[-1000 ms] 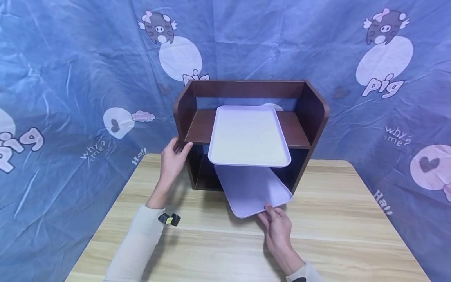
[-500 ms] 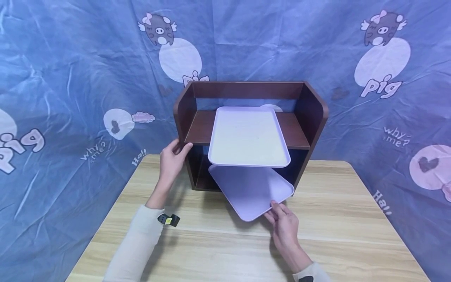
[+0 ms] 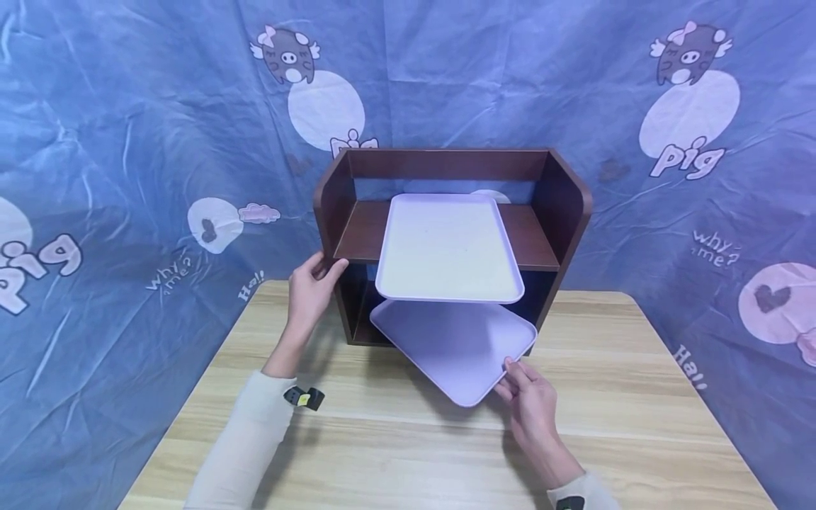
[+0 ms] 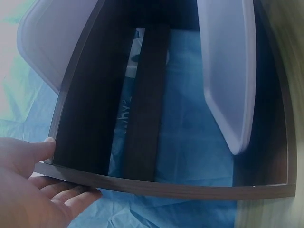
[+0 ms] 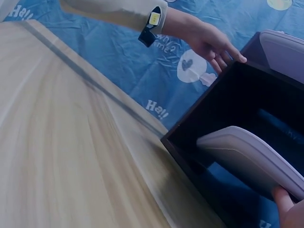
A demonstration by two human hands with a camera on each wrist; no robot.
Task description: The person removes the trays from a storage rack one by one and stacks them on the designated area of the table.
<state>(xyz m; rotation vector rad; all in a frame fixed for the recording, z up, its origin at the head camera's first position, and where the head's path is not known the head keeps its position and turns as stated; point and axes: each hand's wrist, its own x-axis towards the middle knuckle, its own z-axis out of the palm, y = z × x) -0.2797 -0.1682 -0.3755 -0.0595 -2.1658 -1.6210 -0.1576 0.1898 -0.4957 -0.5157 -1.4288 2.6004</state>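
The right hand (image 3: 532, 405) pinches the near edge of a lilac rectangular plastic-looking tray (image 3: 454, 348). This tray slants at the lower opening of a dark brown two-level wooden shelf (image 3: 334, 205), its near corner outside, above the pale wood-grain table (image 3: 408, 453). Compared with one second before, the tray is turned more, and its near corner is farther right; I judge it is now less aligned with the compartment. The left hand (image 3: 310, 292) grips the shelf's left side. Another lilac tray (image 3: 449, 248) lies on the upper level, overhanging its front.
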